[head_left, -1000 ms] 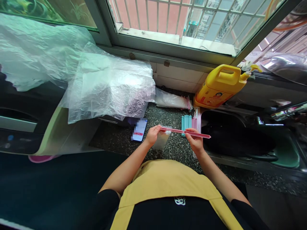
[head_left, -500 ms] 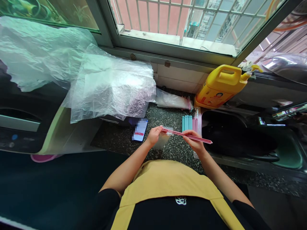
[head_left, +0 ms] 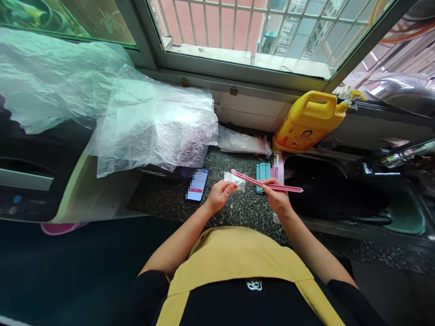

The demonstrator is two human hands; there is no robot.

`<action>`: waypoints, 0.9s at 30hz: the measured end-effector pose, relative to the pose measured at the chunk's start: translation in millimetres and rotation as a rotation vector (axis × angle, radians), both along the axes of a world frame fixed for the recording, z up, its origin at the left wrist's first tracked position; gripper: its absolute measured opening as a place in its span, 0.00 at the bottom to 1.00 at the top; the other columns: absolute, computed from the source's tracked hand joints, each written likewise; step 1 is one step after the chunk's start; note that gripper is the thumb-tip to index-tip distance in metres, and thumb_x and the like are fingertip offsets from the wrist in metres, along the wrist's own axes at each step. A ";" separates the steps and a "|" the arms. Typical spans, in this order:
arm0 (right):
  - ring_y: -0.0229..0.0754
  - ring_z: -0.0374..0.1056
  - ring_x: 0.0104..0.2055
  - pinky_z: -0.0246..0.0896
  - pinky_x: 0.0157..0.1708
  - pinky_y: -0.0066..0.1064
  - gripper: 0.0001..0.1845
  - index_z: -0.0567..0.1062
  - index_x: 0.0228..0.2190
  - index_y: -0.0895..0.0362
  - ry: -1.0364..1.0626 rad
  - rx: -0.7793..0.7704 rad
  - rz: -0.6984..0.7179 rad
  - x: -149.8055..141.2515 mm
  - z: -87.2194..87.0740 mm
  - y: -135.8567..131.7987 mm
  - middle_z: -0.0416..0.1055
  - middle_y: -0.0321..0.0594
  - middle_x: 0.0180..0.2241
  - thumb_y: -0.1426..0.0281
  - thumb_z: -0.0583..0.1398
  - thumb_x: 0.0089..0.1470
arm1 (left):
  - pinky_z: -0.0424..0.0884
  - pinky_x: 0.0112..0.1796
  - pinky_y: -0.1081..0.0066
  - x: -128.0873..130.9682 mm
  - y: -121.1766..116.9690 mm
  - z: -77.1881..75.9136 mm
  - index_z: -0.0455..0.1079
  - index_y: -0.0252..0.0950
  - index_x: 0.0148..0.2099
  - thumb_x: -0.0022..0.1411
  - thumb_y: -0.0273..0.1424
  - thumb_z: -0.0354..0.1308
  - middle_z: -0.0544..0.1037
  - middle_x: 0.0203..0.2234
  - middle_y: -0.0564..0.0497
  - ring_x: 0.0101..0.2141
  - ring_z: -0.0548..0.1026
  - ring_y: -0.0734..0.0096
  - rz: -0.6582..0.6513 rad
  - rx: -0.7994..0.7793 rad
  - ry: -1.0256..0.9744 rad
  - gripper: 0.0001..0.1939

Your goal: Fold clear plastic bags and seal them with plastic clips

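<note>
Over the speckled surface (head_left: 244, 213), the left hand (head_left: 219, 197) is pinching a small plastic bag (head_left: 239, 183), the right hand (head_left: 277, 199) gripping a pink clip (head_left: 247, 177).
The clip's tip is overlapping the bag in view, contact unclear. Too light a left grip would be letting the thin film slip or crumple. The yellow jug (head_left: 302, 123) is bearing print too small to read.

Your left fingers (head_left: 229, 185) have come off the pink stick (head_left: 247, 178), whose end now sits free just beyond their tips. The translucent bag (head_left: 239, 182), which hung beside those fingers, now shows bunched beyond them.
</note>
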State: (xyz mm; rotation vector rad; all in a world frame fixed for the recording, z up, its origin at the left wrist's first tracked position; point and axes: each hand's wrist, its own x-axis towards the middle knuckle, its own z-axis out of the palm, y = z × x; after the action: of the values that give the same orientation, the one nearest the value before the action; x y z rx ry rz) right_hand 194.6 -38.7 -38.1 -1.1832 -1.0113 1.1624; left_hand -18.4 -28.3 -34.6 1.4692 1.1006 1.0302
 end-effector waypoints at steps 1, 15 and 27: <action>0.40 0.72 0.32 0.68 0.36 0.35 0.16 0.73 0.23 0.54 0.027 -0.012 0.013 -2.8 3.4 1.9 0.75 0.35 0.27 0.59 0.70 0.36 | 0.66 0.39 0.67 0.4 -1.2 2.0 0.77 0.36 0.32 0.57 0.50 0.51 0.78 0.29 0.45 0.34 0.73 0.63 -0.036 0.061 0.064 0.23; 0.34 0.66 0.26 0.63 0.28 0.28 0.17 0.73 0.24 0.55 -0.038 -0.037 0.071 -22.1 14.8 5.8 0.72 0.33 0.24 0.58 0.70 0.36 | 0.67 0.47 0.59 4.1 -5.4 12.2 0.76 0.39 0.36 0.55 0.33 0.58 0.80 0.36 0.44 0.40 0.75 0.60 -0.233 0.298 0.210 0.08; 0.34 0.65 0.26 0.61 0.28 0.27 0.16 0.74 0.23 0.54 0.049 -0.016 -0.033 -28.0 15.4 6.4 0.71 0.32 0.24 0.58 0.70 0.35 | 0.69 0.35 0.73 19.0 -11.2 -12.8 0.55 0.36 0.61 0.44 0.42 0.68 0.78 0.26 0.53 0.28 0.75 0.72 0.191 -0.382 -0.501 0.44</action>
State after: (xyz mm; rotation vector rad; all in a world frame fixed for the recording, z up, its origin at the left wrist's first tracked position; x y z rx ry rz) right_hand 166.6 -32.3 -22.7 -1.1742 -0.9436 1.1697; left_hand 0.6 -39.6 -47.4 0.7564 1.0088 1.1626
